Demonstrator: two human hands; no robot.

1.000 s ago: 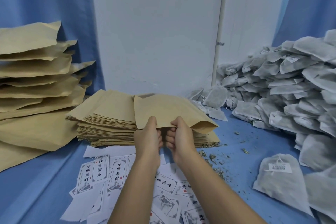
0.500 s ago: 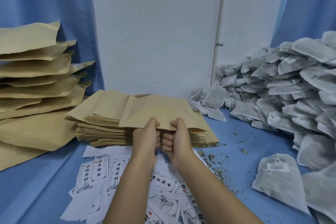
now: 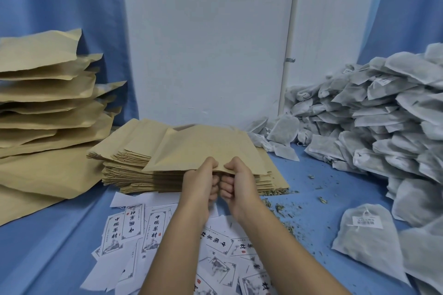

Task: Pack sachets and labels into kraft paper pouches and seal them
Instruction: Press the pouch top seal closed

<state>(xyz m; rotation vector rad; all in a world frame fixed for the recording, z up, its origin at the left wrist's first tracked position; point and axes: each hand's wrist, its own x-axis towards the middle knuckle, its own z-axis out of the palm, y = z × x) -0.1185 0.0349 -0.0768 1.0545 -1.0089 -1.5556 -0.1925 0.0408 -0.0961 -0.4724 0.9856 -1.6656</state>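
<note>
Printed labels [image 3: 153, 230] lie scattered at six o'clock. Just beyond, left hand [image 3: 200, 185] and right hand [image 3: 237, 184] each keep a tight grip on the kraft pouch [image 3: 206, 151] mouth, thumbs on top, likely to pry it open. Sachets [image 3: 374, 127] heap at two o'clock.

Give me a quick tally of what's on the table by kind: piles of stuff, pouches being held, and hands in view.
Stacks of kraft pouches: 2, the filled stack and the flat stack
Sachet heaps: 1
Label piles: 1
Pouches in hand: 1
Hands: 2, left hand and right hand
Total: 7
</note>
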